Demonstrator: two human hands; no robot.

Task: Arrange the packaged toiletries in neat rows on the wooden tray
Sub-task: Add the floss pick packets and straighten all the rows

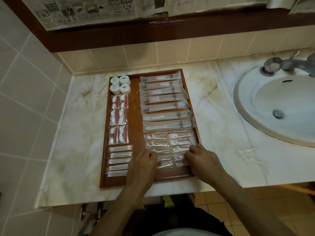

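Observation:
A wooden tray (134, 106) lies on the marble counter. Its left column holds round white soap packs (120, 84), red-and-white sachets (118, 116) and cotton-swab packs (119, 160). On the right lie long toothbrush and comb packets (164, 101) in a stack of rows, with clear floss-pick packets (168, 142) below them. My left hand (143, 169) and my right hand (202, 160) rest on the lowest floss-pick packets near the tray's front, fingers curled and pressing on them. Whether either hand pinches a packet is hidden.
A few loose floss-pick packets (250, 153) lie on the counter (216, 120) right of the tray. A white sink (279, 106) with a metal tap (279, 64) is at the far right. Tiled walls border the back and left.

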